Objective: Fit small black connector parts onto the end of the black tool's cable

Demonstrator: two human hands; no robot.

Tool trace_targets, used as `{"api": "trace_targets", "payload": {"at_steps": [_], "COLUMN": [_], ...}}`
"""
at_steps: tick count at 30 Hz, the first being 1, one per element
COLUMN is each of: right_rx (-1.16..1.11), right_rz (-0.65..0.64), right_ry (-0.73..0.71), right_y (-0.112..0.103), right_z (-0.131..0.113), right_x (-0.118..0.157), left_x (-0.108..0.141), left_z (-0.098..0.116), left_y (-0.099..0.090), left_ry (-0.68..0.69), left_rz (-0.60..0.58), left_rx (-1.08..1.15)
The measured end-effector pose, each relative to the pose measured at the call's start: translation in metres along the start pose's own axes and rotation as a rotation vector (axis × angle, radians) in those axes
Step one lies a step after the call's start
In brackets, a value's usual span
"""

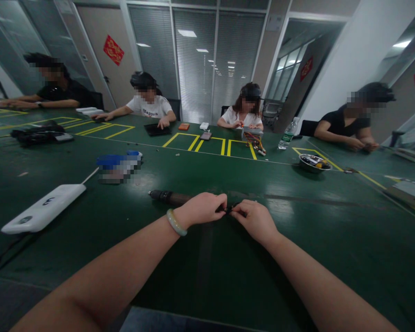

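Observation:
My left hand (205,207), with a pale bangle (176,222) at its wrist, is closed in a pinch on a small dark piece (228,209). From the other side, my right hand (256,219) pinches the same piece, so the two hands nearly meet just above the green table (235,272). The piece is too small and dark to name, and the fingers cover much of it. Behind my left hand lies a dark cylindrical tool (169,198), its narrow tip to the left and its other end hidden by the hand.
A white power bank (44,208) with a cable lies at left, near a blue and white item (119,163). Farther right are a metal bowl (314,163) and a water bottle (288,134). Several people sit across the table, among yellow tape outlines (181,134).

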State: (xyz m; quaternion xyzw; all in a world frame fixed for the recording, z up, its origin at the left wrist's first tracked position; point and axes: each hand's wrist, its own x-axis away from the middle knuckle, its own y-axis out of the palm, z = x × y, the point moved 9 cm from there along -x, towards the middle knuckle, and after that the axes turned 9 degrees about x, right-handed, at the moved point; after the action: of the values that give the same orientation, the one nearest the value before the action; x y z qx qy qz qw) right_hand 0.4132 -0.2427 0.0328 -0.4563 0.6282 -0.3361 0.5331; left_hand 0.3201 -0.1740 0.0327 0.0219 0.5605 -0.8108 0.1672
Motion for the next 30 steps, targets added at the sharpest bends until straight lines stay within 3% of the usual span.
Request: {"api": "trace_targets", "payload": {"at_steps": [22, 30], "right_rx": [0.296, 0.441], "right_rz": [0.021, -0.071], "right_ry": [-0.12, -0.137], "right_y": [0.004, 0.017], "right_z": [-0.011, -0.013], "right_x": [-0.005, -0.01], "left_x": [-0.002, -0.002], "left_z": [0.0, 0.001], "left_y": [0.002, 0.002], "left_ry": [-0.035, -0.048], "left_rz": [-0.007, -0.024], "left_rx": [-0.034, -0.046]}}
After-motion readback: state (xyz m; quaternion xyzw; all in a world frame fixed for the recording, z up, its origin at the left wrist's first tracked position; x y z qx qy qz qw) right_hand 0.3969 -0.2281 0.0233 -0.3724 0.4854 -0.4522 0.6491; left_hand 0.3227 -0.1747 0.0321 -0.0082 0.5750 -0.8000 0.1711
